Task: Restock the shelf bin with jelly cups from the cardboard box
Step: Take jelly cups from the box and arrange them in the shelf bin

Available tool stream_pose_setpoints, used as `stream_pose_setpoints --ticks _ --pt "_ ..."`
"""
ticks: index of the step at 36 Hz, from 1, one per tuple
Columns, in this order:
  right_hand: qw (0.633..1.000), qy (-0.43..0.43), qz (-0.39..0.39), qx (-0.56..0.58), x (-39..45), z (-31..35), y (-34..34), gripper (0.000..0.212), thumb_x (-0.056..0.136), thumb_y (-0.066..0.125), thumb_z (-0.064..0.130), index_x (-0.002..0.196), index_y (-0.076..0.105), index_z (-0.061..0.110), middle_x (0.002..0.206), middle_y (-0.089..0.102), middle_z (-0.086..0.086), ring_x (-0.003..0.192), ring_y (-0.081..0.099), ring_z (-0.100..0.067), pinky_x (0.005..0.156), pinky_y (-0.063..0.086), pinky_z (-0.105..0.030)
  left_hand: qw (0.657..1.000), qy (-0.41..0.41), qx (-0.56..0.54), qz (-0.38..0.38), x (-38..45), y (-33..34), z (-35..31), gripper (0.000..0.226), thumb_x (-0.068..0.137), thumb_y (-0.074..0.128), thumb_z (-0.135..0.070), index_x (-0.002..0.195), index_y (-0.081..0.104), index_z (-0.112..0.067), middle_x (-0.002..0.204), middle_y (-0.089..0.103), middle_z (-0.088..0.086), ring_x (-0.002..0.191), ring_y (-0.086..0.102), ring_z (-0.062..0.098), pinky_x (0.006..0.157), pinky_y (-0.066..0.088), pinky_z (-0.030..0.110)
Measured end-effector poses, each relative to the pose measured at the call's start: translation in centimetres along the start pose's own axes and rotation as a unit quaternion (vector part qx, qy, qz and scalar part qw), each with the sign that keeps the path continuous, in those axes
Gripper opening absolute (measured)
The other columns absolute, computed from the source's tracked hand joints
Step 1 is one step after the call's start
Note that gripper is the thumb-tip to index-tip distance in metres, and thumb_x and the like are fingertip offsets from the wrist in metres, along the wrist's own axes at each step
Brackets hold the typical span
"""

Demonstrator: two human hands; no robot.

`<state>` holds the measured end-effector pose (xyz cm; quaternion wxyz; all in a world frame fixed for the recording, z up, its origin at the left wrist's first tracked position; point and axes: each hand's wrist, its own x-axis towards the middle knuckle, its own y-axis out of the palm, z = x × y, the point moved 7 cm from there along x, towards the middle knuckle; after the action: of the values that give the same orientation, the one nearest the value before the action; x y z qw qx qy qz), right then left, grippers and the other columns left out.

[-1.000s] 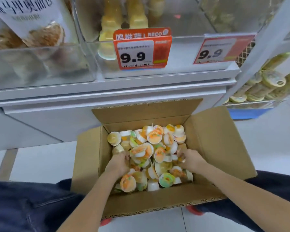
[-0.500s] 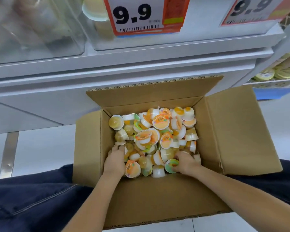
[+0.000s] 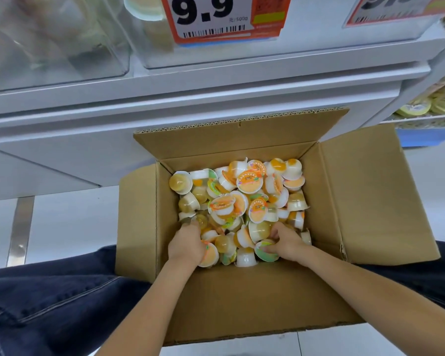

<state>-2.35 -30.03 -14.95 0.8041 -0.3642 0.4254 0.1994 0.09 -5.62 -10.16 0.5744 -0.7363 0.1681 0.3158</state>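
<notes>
Pulling both hands nearer to me through the jelly cups [image 3: 242, 201] in the cardboard box [image 3: 370, 201], my left hand [image 3: 186, 244] and right hand [image 3: 284, 242] now curl around a heap between them, ready for lifting to the shelf bin [image 3: 242, 55] above.

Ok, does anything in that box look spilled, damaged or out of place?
Nothing stands out. The jelly cups lie jumbled every which way in the cardboard box, but none looks burst or leaking. Both hands are just gathering cups.

Left hand [image 3: 186, 244] — palm down, fingers curled into heaped cups | right hand [image 3: 284, 242] — fingers curled, gripping cups | both bare forearms extended forward, converging
</notes>
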Motion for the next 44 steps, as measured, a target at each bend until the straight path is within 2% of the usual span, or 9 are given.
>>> stream_pose_setpoints --ticks 3,12,20,24,28,33,40,42,44 --pt "1.0 0.002 0.005 0.024 -0.3 -0.1 -0.6 0.043 0.08 0.075 0.025 0.11 0.047 0.013 0.096 0.05 0.002 0.096 0.051 -0.017 0.086 0.047 -0.032 0.997 0.023 -0.05 -0.045 0.3 -1.7 -1.5 0.023 0.087 0.047 -0.006 0.108 0.051 -0.014 0.105 0.057 0.006 0.09 0.057 0.024 0.065 0.049 0.033" --pt "0.99 0.023 0.072 0.118 -3.5 0.7 -2.8 0.048 0.088 0.066 0.035 0.131 0.053 0.017 0.127 0.052 -0.004 0.102 0.058 -0.016 0.06 0.049 -0.017 0.972 0.088 -0.064 -0.207 3.2 -7.4 -2.9 0.035 0.087 0.055 -0.004 0.121 0.048 -0.008 0.121 0.052 0.012 0.11 0.048 0.028 0.083 0.047 0.037" --pt "0.979 0.042 0.075 0.183 -4.4 0.2 -3.4 0.044 0.088 0.067 0.03 0.128 0.055 0.019 0.119 0.058 -0.004 0.098 0.061 -0.014 0.06 0.051 -0.016 0.954 -0.028 -0.291 -0.074 6.2 -5.5 -3.4 0.029 0.09 0.059 -0.037 0.09 0.065 -0.008 0.074 0.06 0.004 0.077 0.058 0.021 0.068 0.048 0.029" --pt "0.975 0.058 0.072 0.2 -4.4 -0.2 -3.1 0.046 0.087 0.068 0.028 0.13 0.054 0.02 0.121 0.058 -0.005 0.104 0.061 -0.017 0.064 0.052 -0.019 0.929 -0.097 -0.353 -0.061 6.7 -4.6 -3.8 0.035 0.088 0.061 -0.04 0.064 0.049 -0.017 0.071 0.053 0.001 0.079 0.051 0.019 0.071 0.043 0.028" --pt "0.965 0.068 0.079 0.239 -4.5 0.0 -3.2 0.042 0.087 0.069 0.027 0.126 0.057 0.017 0.117 0.061 -0.005 0.104 0.063 -0.017 0.07 0.055 -0.022 0.893 -0.137 -0.425 -0.052 7.2 -3.5 -3.9 0.022 0.088 0.064 -0.028 0.097 0.053 -0.011 0.102 0.056 0.008 0.103 0.055 0.027 0.087 0.046 0.034" --pt "0.949 0.075 0.085 0.295 -4.8 0.8 -3.8 0.037 0.088 0.067 0.021 0.123 0.057 0.014 0.108 0.065 -0.005 0.09 0.065 -0.015 0.069 0.054 -0.022 0.872 -0.138 -0.463 -0.082 7.1 -2.9 -3.4 0.014 0.088 0.062 -0.014 0.096 0.051 -0.013 0.084 0.053 0.0 0.089 0.055 0.024 0.073 0.043 0.028" --pt "0.914 0.076 0.076 0.392 -5.6 3.9 -5.7 0.042 0.084 0.072 0.02 0.124 0.057 0.014 0.119 0.065 -0.009 0.091 0.063 -0.018 0.067 0.052 -0.024 0.855 -0.093 -0.497 -0.114 4.7 -4.6 -2.0 0.031 0.088 0.059 -0.005 0.118 0.057 -0.013 0.114 0.06 0.003 0.108 0.057 0.023 0.094 0.049 0.036" --pt "0.903 0.061 0.088 0.416 -6.5 5.5 -6.6 0.041 0.083 0.073 0.024 0.121 0.058 0.017 0.121 0.063 -0.007 0.091 0.062 -0.02 0.07 0.053 -0.026 0.832 -0.088 -0.539 -0.097 3.7 -5.3 -1.5 0.031 0.09 0.056 -0.008 0.12 0.058 -0.016 0.116 0.061 0.005 0.104 0.059 0.025 0.086 0.052 0.036" --pt "0.885 0.039 0.113 0.451 -7.8 7.2 -7.4 0.034 0.084 0.072 0.023 0.115 0.06 0.018 0.12 0.062 -0.007 0.09 0.062 -0.023 0.074 0.054 -0.03 0.785 -0.085 -0.611 -0.06 2.3 -6.4 -1.6 0.029 0.094 0.05 -0.012 0.122 0.057 -0.017 0.104 0.062 0.007 0.081 0.06 0.024 0.06 0.052 0.028"
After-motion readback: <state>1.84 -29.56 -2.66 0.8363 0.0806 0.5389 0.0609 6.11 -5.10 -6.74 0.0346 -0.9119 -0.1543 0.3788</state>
